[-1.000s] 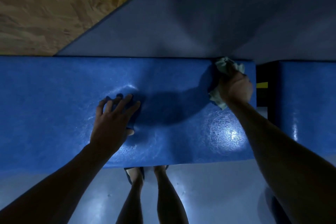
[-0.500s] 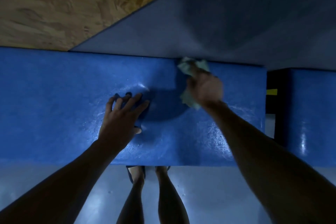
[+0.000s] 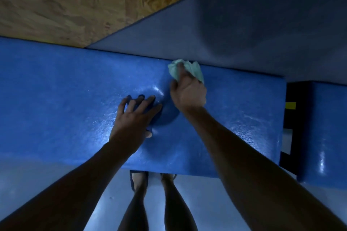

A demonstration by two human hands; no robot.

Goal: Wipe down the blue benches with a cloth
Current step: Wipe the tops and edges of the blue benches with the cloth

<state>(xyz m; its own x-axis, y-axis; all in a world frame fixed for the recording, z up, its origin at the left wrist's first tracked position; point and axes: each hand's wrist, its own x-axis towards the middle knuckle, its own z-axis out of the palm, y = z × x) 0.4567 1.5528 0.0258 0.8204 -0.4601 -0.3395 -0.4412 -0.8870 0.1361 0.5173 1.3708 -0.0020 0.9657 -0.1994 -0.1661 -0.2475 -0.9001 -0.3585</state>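
Right hand (image 3: pixel 188 93), fingers holding cloth (image 3: pixel 187 69), moved left along far worktop (image 3: pixel 56 90) edge; left hand (image 3: pixel 134 120) fingers wide, bracing; right part wiped.

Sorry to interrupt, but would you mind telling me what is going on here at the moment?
A person is leaning over a long padded blue bench and wiping it. The right hand presses a crumpled pale green cloth against the bench's far edge, near the grey wall panel. The left hand lies flat, fingers spread, bracing on the cushion beside it. The surface around both hands looks glossy. A second blue bench stands to the right, across a dark gap.
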